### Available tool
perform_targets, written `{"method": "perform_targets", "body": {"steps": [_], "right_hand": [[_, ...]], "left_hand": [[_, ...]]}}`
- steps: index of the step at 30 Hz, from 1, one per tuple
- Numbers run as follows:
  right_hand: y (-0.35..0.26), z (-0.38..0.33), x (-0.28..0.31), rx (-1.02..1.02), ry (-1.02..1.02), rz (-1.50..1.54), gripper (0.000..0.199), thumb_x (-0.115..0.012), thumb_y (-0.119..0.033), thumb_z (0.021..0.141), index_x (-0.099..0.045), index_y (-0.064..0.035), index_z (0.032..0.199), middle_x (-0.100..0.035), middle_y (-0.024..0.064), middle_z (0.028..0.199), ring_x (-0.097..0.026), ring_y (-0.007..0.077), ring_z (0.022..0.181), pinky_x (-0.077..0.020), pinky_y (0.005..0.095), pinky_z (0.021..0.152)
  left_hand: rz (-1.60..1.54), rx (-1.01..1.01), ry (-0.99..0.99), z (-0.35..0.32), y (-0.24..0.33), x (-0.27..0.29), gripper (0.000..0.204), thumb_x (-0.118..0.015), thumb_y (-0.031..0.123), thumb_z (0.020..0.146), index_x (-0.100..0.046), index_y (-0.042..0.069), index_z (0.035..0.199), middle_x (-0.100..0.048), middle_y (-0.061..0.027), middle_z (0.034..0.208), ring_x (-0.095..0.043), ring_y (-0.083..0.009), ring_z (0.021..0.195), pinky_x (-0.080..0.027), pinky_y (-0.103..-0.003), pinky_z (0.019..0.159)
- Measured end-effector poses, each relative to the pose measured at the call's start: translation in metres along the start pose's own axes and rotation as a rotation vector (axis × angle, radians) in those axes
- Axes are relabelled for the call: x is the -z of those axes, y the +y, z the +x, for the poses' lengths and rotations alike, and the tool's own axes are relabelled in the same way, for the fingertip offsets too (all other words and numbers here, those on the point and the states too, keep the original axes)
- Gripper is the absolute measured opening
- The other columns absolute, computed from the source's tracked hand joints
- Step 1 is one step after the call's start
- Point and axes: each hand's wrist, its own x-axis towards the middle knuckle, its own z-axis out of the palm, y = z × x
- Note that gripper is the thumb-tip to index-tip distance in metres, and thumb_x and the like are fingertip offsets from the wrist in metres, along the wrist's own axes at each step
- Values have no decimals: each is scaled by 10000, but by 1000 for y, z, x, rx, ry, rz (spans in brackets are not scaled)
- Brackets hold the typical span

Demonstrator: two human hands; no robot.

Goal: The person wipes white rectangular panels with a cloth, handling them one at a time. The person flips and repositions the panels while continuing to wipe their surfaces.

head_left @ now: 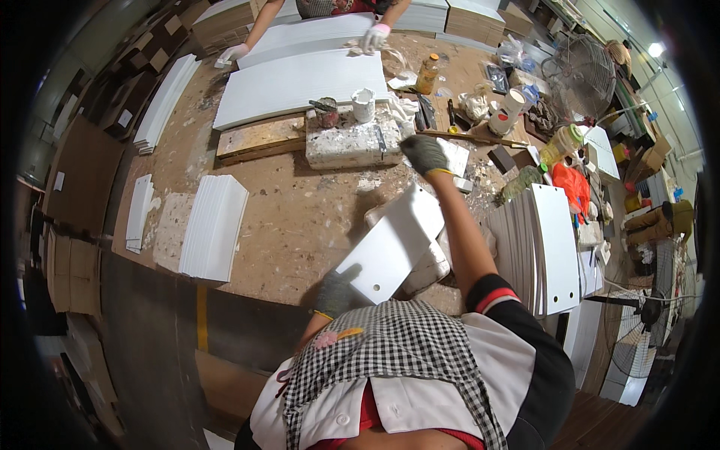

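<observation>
At frame centre, a white panel [390,247] with a small round hole is lying tilted across a pale block [427,266] on the brown worktable [300,217]. The left hand [334,294], in a grey glove, is gripping the panel's lower corner, fingers closed around its edge. The right hand [424,154], also grey-gloved, is reaching up-frame, arm extended, hovering over a small white piece [455,159] near a thin stick [472,138]; can't tell whether its fingers are closed on anything. Right of the panel, a stack of white panels [544,247] is standing on edge. Left of centre, a flat stack of white boards [214,227] is sitting on the table, with smaller white pieces [139,214] further left. Above centre, a paint-spattered white block [349,142] is carrying a white cup [363,105] and a dark tin [326,112], next to a wooden slab [259,139]. Upper frame, a long white board [296,82] is lying across the table; another person's white-gloved hands [373,37] are resting on a second board behind it. Upper right, bottles and rags are cluttering the table beside a metal fan [581,75].
</observation>
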Motion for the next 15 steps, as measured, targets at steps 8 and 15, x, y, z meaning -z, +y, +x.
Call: {"method": "perform_targets", "body": {"steps": [8,15], "right_hand": [[-15,96,-120,-293,52,80,381,-737,-312,865,-756,-21,1109,-729,295,1163,-719,423,1101,-579,476,965],[17,-15,-41,-128,-208,474,544,-736,-477,898,-745,-115,1304,-797,169,981,-763,233,800,-599,346,764]], "left_hand": [[165,-260,-137,32,-48,15,299,-673,230,1002,-706,-6,1183,-744,-162,1048,-703,-263,897,-574,-372,787],[1127,-829,-25,19,-40,40,309,-695,157,935,-712,92,1237,-690,-218,1087,-699,-361,984,-578,-424,865]]}}
